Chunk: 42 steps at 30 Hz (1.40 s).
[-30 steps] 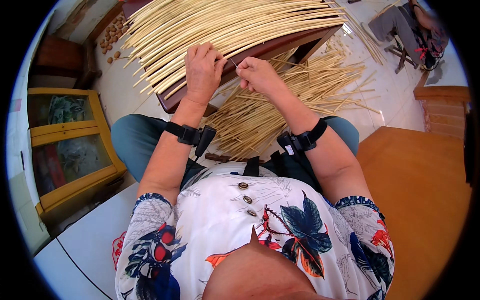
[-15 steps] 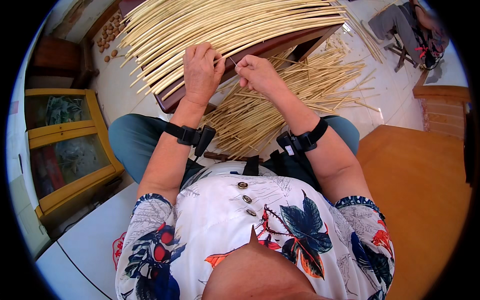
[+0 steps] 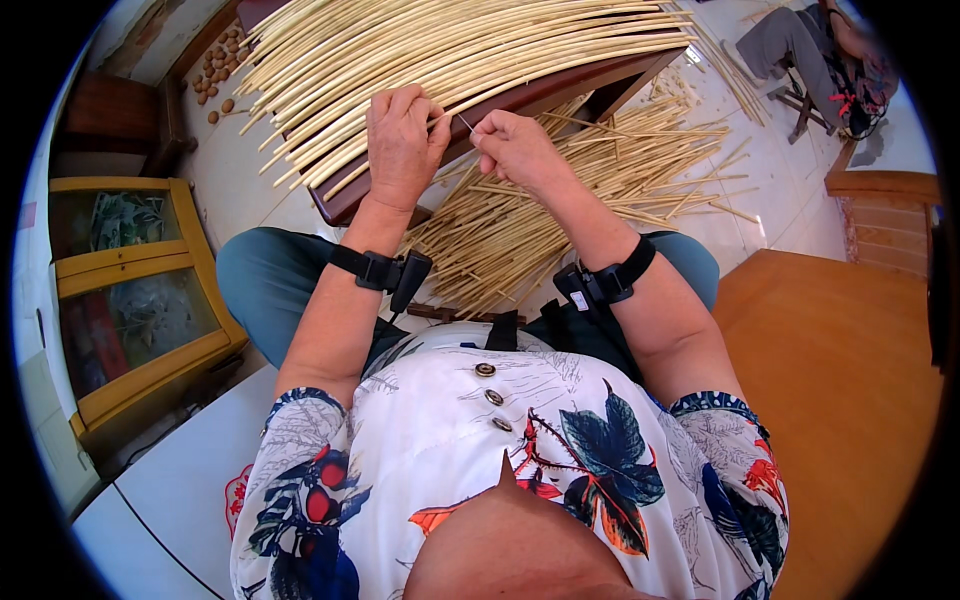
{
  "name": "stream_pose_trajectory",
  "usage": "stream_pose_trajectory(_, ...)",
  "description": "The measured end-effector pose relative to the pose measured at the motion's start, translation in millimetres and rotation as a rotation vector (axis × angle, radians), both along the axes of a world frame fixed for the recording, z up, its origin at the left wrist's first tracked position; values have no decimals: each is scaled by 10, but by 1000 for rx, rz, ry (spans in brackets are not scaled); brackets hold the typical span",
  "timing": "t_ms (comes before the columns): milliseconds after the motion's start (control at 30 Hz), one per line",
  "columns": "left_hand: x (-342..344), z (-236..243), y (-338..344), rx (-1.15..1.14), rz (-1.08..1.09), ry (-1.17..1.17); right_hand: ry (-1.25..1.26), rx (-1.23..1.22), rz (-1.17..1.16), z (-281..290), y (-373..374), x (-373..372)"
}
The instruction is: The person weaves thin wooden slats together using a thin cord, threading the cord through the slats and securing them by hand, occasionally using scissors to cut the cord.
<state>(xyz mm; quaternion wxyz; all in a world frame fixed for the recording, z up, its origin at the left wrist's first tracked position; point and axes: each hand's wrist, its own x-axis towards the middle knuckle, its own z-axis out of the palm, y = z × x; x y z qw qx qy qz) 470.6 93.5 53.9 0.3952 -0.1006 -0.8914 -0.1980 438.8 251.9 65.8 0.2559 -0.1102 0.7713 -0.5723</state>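
Note:
Pale slender rods (image 3: 470, 40) lie side by side across a dark red-brown wooden bench (image 3: 545, 82). My left hand (image 3: 405, 148) rests at the front row, fingers bent and closed on the nearest rod, near its left part. Just right of it, my right hand (image 3: 518, 152) is closed in a pinch on a thin metal piece (image 3: 467, 126), like a needle or wire, whose far end reaches toward that rod by my left fingers; whether it pierces the rod I cannot tell. Below the bench a loose heap of similar rods (image 3: 560, 220) lies on the tiled floor.
Another person (image 3: 810, 60) sits on a folding stool at upper right. A yellow glass-door cabinet (image 3: 140, 250) stands left, a white surface (image 3: 160, 510) lower left, a wooden board (image 3: 820, 400) right. Several small round brown items (image 3: 222, 65) lie at upper left on the floor.

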Motion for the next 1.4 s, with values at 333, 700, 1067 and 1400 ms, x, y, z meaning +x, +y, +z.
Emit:
stream_pose_trajectory(333, 2, -4, -3, 6, 3, -12, 15, 16, -4, 47, 0, 17)
stream_pose_trajectory(700, -2, -3, -4, 7, -14, -10, 110, 47, -44, -12, -20, 47)
stream_pose_trajectory(1067, 4, 14, -7, 16, -61, -19, 184, 45, -98, -86, -51, 69)
stream_pose_trajectory(1400, 64, 113, 53, 6, -66, -38, 66, -98, -172, -156, -43, 28)
